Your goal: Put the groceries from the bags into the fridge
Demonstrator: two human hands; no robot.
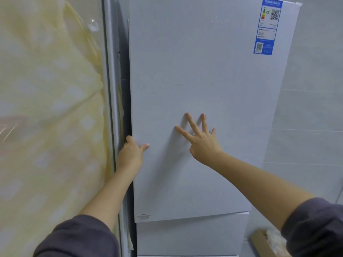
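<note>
A tall white fridge (204, 71) fills the middle of the head view, its upper door standing very slightly ajar with a dark gap along the left edge. My left hand (132, 152) grips that left door edge, fingers curled round behind it and thumb on the front. My right hand (201, 139) lies flat on the door front with fingers spread and straight. A lower drawer front (193, 234) sits below the door. No groceries or bags are visible.
A yellow patterned curtain (50, 117) behind clear plastic hangs at the left, close to the fridge side. A blue energy label (267, 26) is stuck at the door's top right. Grey tiled wall (311, 108) runs at the right; a cardboard box (265, 240) lies at the bottom right.
</note>
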